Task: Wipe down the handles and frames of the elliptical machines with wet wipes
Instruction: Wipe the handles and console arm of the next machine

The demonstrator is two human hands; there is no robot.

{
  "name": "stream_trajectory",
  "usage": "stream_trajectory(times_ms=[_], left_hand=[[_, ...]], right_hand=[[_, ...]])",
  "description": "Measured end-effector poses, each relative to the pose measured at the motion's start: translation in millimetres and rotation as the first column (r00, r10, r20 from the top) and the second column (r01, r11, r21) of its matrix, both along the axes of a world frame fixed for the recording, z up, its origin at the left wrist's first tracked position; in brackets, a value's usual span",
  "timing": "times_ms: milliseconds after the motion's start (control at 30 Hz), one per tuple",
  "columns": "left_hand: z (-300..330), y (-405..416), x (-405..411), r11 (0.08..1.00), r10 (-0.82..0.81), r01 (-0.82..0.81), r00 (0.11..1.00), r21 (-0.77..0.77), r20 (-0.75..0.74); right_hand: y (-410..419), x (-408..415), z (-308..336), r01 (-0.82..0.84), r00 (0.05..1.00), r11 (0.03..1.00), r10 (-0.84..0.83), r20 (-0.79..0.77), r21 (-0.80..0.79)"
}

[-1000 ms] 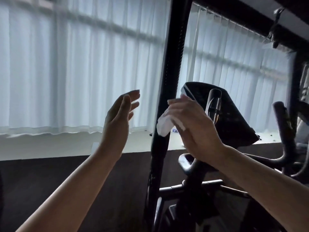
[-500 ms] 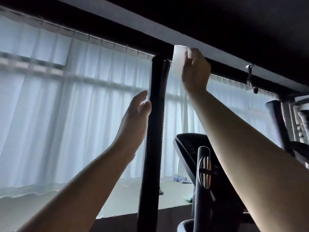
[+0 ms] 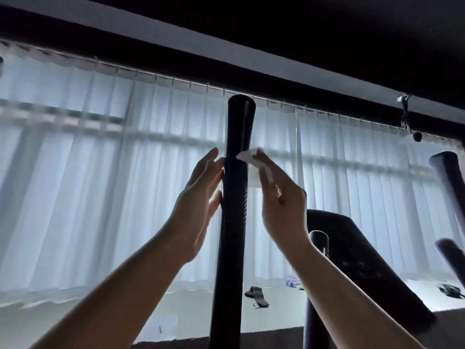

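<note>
- Room: dim. A wall of white vertical blinds (image 3: 100, 185) fills the left and centre of the frame, backlit, hung on a curtain track (image 3: 176, 78) running down to the right; dark ceiling (image 3: 327, 34) across the top.
- Pale window ledge (image 3: 276, 306) low in the frame, with a dark strap (image 3: 254, 294) and a small blue item (image 3: 292, 282) lying on it (too blurred to identify).
- No readable writing or brand anywhere; the console (image 3: 359, 260) at lower right is a dark silhouette.
- Task item: tall black handle (image 3: 235, 197) of the elliptical, upright at frame centre, textured grip, top end just under the curtain track.
- Right hand (image 3: 281, 207) pinches a white wet wipe (image 3: 249, 156) at its fingertips, wipe touching the handle's right side in the upper centre.
- Left hand (image 3: 198, 200) is flat, fingers straight, fingertips against the handle's left side; it grips nothing.
- A shorter black post (image 3: 318, 241) stands behind the right wrist; a second handle (image 3: 445, 170) sits at the right edge.
</note>
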State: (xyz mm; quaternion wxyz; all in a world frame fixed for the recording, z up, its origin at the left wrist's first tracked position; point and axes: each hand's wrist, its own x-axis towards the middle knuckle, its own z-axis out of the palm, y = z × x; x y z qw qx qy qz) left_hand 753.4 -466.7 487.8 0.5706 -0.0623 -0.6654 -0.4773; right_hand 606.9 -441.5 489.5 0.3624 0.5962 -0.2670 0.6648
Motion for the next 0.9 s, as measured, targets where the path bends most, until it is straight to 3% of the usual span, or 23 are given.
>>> stream_trajectory(times_ms=[133, 233, 433, 700, 767, 900], left_hand=[[0, 3, 0, 1.000, 0.024, -0.024, 1.000, -0.002, 0.016], [0, 2, 2, 1.000, 0.019, -0.019, 0.999, 0.013, 0.026], [-4, -1, -3, 1.000, 0.005, -0.005, 1.000, 0.019, 0.007], [0, 4, -4, 1.000, -0.004, 0.003, 1.000, 0.025, 0.010], [-3, 5, -5, 1.000, 0.030, -0.030, 0.999, 0.003, 0.011], [-8, 4, -1, 0.995, 0.097, -0.097, 0.995, 0.007, 0.010]], right_hand=[[-3, 3, 78, -0.095, 0.961, 0.995, 0.100, 0.258, -0.033], [-19, 5, 107, -0.176, 0.972, 0.983, 0.165, 0.169, 0.052], [-32, 14, 35, -0.112, 0.986, 0.994, 0.109, 0.124, 0.014], [-9, 7, -68, -0.226, 0.974, 0.960, 0.223, 0.038, 0.167], [0, 2, -57, -0.262, 0.964, 0.943, 0.245, 0.103, 0.205], [6, 4, 20, -0.251, 0.948, 0.961, 0.220, 0.229, 0.118]])
